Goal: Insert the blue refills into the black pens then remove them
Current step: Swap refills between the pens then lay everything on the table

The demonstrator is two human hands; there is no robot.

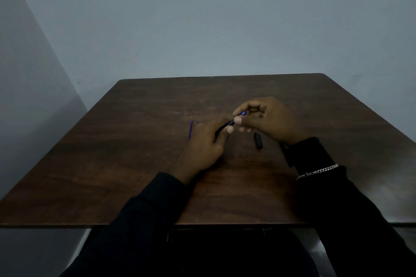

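Observation:
My left hand (203, 146) grips a black pen barrel (222, 128) above the middle of the brown table (112, 175). A blue refill (242, 113) sticks out of the barrel's far end, and my right hand (267, 121) pinches it between thumb and fingers. How deep the refill sits in the barrel is hidden by my fingers. A loose blue refill (190, 130) lies on the table just left of my left hand; a second blue tip (197, 122) shows beside it, mostly hidden. A short black pen part (258, 140) lies below my right hand.
The table's near edge runs across the bottom of the view, with my dark sleeves over it. A silver bracelet (319, 171) sits on my right wrist. A plain grey wall stands behind the table's far edge.

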